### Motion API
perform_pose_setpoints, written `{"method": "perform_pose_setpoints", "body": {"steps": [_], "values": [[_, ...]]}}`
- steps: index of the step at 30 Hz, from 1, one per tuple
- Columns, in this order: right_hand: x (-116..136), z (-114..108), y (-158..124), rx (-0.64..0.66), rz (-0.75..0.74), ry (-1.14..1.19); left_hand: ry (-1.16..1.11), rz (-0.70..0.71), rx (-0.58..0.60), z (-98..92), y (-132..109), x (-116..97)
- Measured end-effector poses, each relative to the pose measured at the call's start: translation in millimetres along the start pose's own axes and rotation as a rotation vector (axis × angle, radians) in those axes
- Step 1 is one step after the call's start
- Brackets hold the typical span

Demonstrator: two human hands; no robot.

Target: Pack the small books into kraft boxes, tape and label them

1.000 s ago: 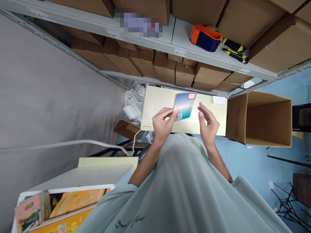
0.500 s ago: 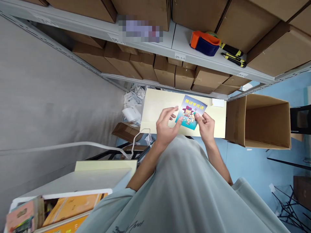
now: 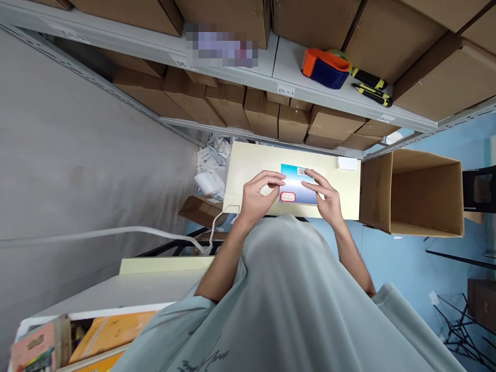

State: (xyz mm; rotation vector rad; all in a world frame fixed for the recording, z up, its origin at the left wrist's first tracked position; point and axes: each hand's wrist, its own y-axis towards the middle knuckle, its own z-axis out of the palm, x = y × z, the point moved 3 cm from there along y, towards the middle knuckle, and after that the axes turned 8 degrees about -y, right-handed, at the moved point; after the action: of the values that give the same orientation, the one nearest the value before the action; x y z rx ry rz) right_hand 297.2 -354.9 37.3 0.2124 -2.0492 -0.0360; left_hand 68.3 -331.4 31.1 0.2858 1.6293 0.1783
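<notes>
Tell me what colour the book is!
The book fades from teal through white to violet-blue, best in the head view.

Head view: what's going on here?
A person's left hand touches the left edge of a blue-and-white booklet, and the right hand has fingers across its right side. It is barcode side up; whether it rests on the pale tabletop is unclear. An open cardboard box stands to the right.

Shelf label [image 3: 285, 90] above booklet [image 3: 291, 183]: handwritten "D2-5-6", "2" possibly "3". Left label [image 3: 186, 65], up-left of booklet; right label [image 3: 386, 119], up-right: blurred. On booklet, red-bordered sticker [image 3: 287, 197]: illegible. Shirt script [image 3: 205, 360], down-left of booklet: illegible.
</notes>
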Motion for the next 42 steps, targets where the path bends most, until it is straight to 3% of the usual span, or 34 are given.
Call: {"method": "perform_pose_setpoints", "body": {"steps": [3, 8, 13, 19, 24, 30, 33, 36, 39, 42], "values": [[-7, 4, -2, -0.026, 0.038, 0.039, -0.025, -0.046, -0.003, -0.2, -5, 9], [-19, 11, -3, -0.120, 0.242, 0.196, -0.085, -0.205, -0.038, -4.8, -8, 24], [-14, 8, 3, -0.061, 0.281, 0.217, -0.103, -0.184, 0.054, -10.0, -2, 23], [-14, 13, 9, 0.076, 0.362, 0.323, -0.147, -0.313, 0.020, -16.3, 0, 37], [-19, 27, 14, 0.065, 0.500, 0.306, -0.171, -0.437, 0.029, -18.8, -1, 47], [-27, 44, 25, 0.050, 0.514, 0.276, -0.190, -0.494, -0.037, -31.2, -7, 63], [-41, 66, 30, 0.061, 0.489, 0.207, -0.131, -0.502, -0.045, -42.8, -14, 77], [-63, 101, 40, 0.083, 0.486, 0.168, -0.115, -0.526, -0.074, -58.5, -22, 104], [-91, 148, 59, 0.099, 0.509, 0.184, -0.123, -0.575, -0.174, -81.0, -27, 150], [-121, 204, 90, 0.122, 0.510, 0.207, -0.094, -0.626, -0.296, -109.2, -23, 210]]}}
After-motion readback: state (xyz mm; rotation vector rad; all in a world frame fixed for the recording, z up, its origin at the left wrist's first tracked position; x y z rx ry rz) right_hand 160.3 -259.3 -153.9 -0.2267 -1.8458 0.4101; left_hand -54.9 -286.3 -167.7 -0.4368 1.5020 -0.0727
